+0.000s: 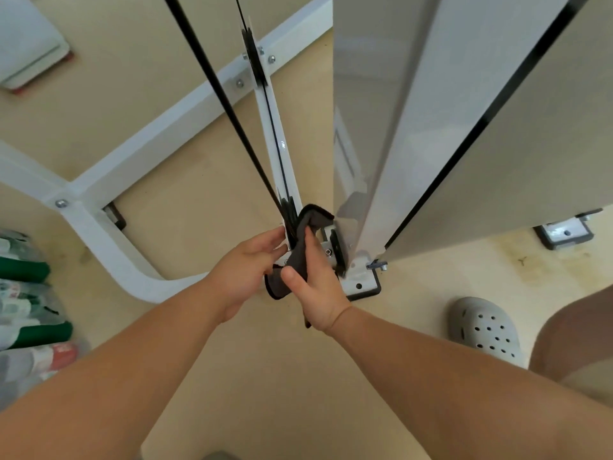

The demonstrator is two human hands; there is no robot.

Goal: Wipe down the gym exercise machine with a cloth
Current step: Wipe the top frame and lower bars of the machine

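I look down at the white frame (159, 134) of a gym machine with black belts (229, 104) running down to a pulley bracket near the floor. A dark grey cloth (300, 250) is wrapped round the foot of the white upright (278, 141). My right hand (315, 287) grips the cloth, thumb across its lower end. My left hand (245, 263) reaches in from the left, its fingertips on the cloth and the upright's base; how firmly it holds is hidden.
A tall grey shroud panel (414, 111) with a black edge stands right of the upright. Its bolted base plate (361, 283) sits on the beige floor. My grey clog (486, 327) is at the right. Packaged bottles (30, 293) lie at the left edge.
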